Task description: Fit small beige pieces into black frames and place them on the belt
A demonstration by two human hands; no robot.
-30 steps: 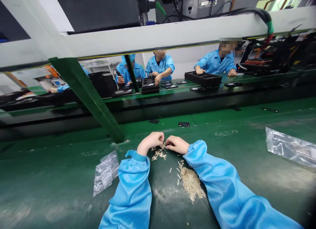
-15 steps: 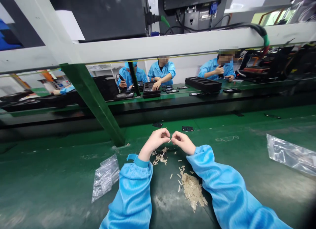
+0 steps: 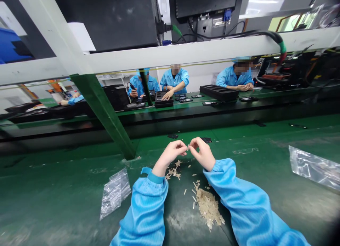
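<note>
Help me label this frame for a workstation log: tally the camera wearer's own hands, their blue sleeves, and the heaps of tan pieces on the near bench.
Left hand and right hand: 2
Left sleeve and right sleeve: 2
Larger heap and smaller heap: 2
Total: 6

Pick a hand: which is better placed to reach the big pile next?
Right, probably. The right hand is nearer the big pile, which lies beside the right sleeve. The left hand is farther off, closer to the small pile.
</note>
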